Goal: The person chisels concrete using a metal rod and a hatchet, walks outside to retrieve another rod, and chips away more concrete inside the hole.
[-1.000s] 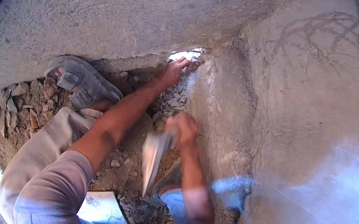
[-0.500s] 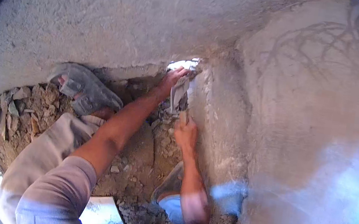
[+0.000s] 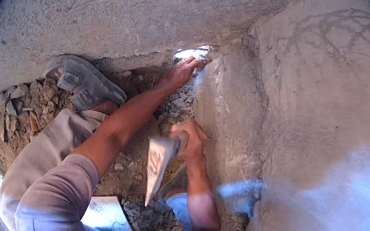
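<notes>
My left hand (image 3: 184,72) reaches to the bright hole (image 3: 193,53) at the foot of the wall, its fingers closed at the hole's edge; what they hold is too small to make out. Lower down, my right hand (image 3: 192,141) grips the handle of a tool with a pale, pointed metal head (image 3: 157,166), which hangs over the soil below the hand. Between the two hands lies broken grey rubble (image 3: 179,105) along the wall base.
A rough wall (image 3: 129,8) spans the top, and another wall (image 3: 325,126) rises at the right. Stones and soil (image 3: 28,117) are heaped at the left beside my sandalled foot (image 3: 86,83). A pale flat board (image 3: 109,218) lies at the bottom.
The tool head was up beside my left hand half a second ago; it has swung back down toward me with my right hand. My left hand remains at the hole.
</notes>
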A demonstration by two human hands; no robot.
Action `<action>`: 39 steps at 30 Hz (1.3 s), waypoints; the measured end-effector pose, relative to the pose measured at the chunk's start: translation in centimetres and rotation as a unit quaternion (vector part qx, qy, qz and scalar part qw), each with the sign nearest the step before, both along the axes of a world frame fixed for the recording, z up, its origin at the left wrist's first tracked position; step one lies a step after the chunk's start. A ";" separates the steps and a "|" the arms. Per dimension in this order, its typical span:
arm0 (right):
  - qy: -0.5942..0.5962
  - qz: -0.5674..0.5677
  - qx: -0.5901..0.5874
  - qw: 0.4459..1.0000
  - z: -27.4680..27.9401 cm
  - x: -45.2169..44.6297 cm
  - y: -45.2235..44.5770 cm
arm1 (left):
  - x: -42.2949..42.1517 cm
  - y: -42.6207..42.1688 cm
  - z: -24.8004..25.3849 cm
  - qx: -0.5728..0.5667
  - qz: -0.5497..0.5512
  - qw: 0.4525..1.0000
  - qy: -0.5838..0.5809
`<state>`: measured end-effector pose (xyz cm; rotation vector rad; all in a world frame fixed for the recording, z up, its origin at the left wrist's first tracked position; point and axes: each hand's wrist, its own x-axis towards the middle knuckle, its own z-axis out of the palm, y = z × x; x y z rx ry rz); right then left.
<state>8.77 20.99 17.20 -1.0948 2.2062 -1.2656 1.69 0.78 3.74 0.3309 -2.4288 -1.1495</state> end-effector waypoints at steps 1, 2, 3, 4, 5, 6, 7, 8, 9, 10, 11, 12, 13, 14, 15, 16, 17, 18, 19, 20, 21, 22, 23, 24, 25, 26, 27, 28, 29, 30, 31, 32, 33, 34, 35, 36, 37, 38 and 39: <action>0.039 -0.009 0.017 0.999 -2.5 -1.1 0.6 | -0.2 -0.1 -0.7 -0.012 -0.004 1.000 0.015; 0.080 -0.018 0.033 0.996 -4.6 -2.2 0.8 | -0.3 -0.4 -0.8 -0.023 -0.009 0.999 0.031; 0.050 -0.134 0.163 0.976 -5.9 -3.2 -0.4 | -0.2 -1.1 -0.4 -0.003 -0.044 0.997 0.056; 0.053 -0.135 0.161 0.976 -5.6 -3.0 -0.3 | -0.2 -1.3 -1.0 -0.005 -0.044 0.997 0.059; 0.077 -0.124 0.166 0.975 -5.3 -2.7 -0.2 | -0.4 -1.4 -1.7 -0.008 -0.062 0.996 0.067; 0.081 -0.130 0.152 0.977 -5.1 -2.2 -0.4 | -1.1 -1.8 -2.4 -0.013 -0.076 0.994 0.078; 0.084 -0.136 0.137 0.978 -4.3 -1.7 -0.7 | -1.3 -1.0 -2.2 -0.002 -0.023 1.000 0.007; 0.076 -0.138 0.147 0.976 -3.3 -0.9 -0.1 | -1.2 -0.5 -2.3 -0.015 -0.011 1.000 0.014; 0.071 -0.065 0.047 0.994 -1.1 -0.6 -0.4 | -1.2 -0.8 -2.1 -0.028 -0.010 0.999 0.024; 0.063 0.005 -0.055 0.996 0.0 -0.2 -0.5 | -0.7 -0.7 -2.0 -0.042 -0.011 0.999 0.033; 0.121 0.015 -0.112 0.986 -1.9 -0.8 -0.3 | -0.3 -0.8 -1.8 -0.044 -0.011 0.998 0.032; 0.125 0.017 -0.116 0.985 -4.6 -2.0 -0.6 | -0.2 -1.2 -1.5 -0.035 -0.023 0.998 0.040; 0.014 -0.067 0.078 0.995 -7.6 -3.4 -0.6 | 0.0 -1.2 -1.2 -0.024 -0.035 0.998 0.050; -0.096 -0.153 0.264 0.947 -8.7 -4.4 -0.6 | -0.1 -1.2 -0.9 -0.028 -0.037 0.997 0.057; -0.036 -0.151 0.263 0.952 -7.6 -4.3 -0.7 | -0.1 -1.5 -0.8 -0.015 -0.062 0.997 0.053; -0.033 -0.152 0.255 0.954 -6.2 -3.5 -1.3 | -0.4 -2.1 -1.3 -0.003 -0.089 0.995 0.044; 0.035 -0.138 0.187 0.972 -4.6 -2.2 -1.6 | -1.1 -2.4 -3.1 -0.025 -0.079 0.997 -0.006; 0.094 -0.128 0.128 0.979 -3.5 -0.8 -1.1 | -0.7 -1.6 -3.1 -0.014 -0.083 0.996 -0.014; 0.089 -0.128 0.135 0.978 -3.0 -0.6 -0.8 | -0.6 -1.2 -1.6 -0.019 -0.055 0.998 0.004; 0.071 -0.058 0.021 0.996 -2.6 -0.4 -0.7 | -0.4 -1.1 -1.0 -0.029 -0.024 0.999 0.020; 0.053 0.010 -0.096 0.994 -2.5 -0.3 -0.5 | -0.4 -1.3 -1.3 -0.040 -0.024 0.998 0.045; 0.053 0.011 -0.098 0.994 -4.7 -1.3 -0.6 | -0.3 -1.7 -1.6 -0.042 -0.022 0.998 0.045; 0.022 -0.062 0.053 0.996 -8.5 -2.9 -0.5 | -0.1 -1.7 -2.0 -0.048 -0.035 0.997 0.055; -0.005 -0.136 0.199 0.971 -10.4 -4.3 -0.3 | -0.5 -1.8 -1.8 -0.057 -0.047 0.995 0.070; -0.053 -0.144 0.244 0.958 -6.8 -4.5 -0.9 | -0.4 -1.7 -0.9 -0.035 -0.064 0.996 0.042; -0.052 -0.145 0.237 0.959 -5.6 -4.0 -1.6 | -1.0 -2.1 -0.5 -0.041 -0.065 0.996 0.044; -0.019 -0.134 0.194 0.972 -5.2 -3.1 -1.9 | -1.4 -2.1 -0.9 -0.018 -0.038 0.998 0.039; 0.003 -0.130 0.161 0.978 -4.5 -1.5 -1.2 | -0.7 -0.9 -1.3 0.017 -0.018 0.999 0.024; 0.000 -0.138 0.168 0.976 -3.5 -1.0 -0.5 | -1.0 -0.9 -1.5 -0.029 -0.012 0.999 0.035; 0.014 -0.072 0.068 0.995 -2.0 -0.4 -0.7 | -1.0 -1.0 -1.6 -0.028 -0.011 0.999 0.032; 0.023 -0.006 -0.032 0.999 -1.4 0.3 -0.8 | -0.5 -0.8 -1.5 -0.036 -0.014 0.998 0.043; 0.023 -0.005 -0.037 0.999 -2.9 -0.3 -1.0 | -0.6 -1.3 -1.0 -0.050 -0.016 0.997 0.061; 0.017 -0.069 0.079 0.994 -5.7 -1.5 -0.9 | -0.6 -1.4 -0.9 -0.049 -0.018 0.997 0.054; 0.016 -0.135 0.194 0.972 -8.3 -3.0 -0.4 | -0.7 -1.1 -1.3 -0.050 -0.019 0.997 0.060; -0.034 -0.149 0.264 0.952 -10.5 -4.8 -0.1 | -1.1 -1.1 -2.3 -0.047 -0.034 0.998 0.040; -0.030 -0.150 0.257 0.954 -9.7 -4.4 -0.6 | -1.3 -2.0 -2.6 -0.050 -0.048 0.997 0.017; 0.006 -0.167 0.189 0.968 -8.4 -3.3 -1.0 | -0.9 -2.6 -1.5 -0.050 -0.100 0.990 0.081; 0.034 -0.178 0.130 0.975 -7.1 -2.0 -0.8 | -0.5 -2.7 -1.2 -0.047 -0.094 0.992 0.076; 0.027 -0.183 0.142 0.972 -5.1 -1.1 -0.1 | -0.5 -1.5 -1.3 -0.057 -0.062 0.994 0.066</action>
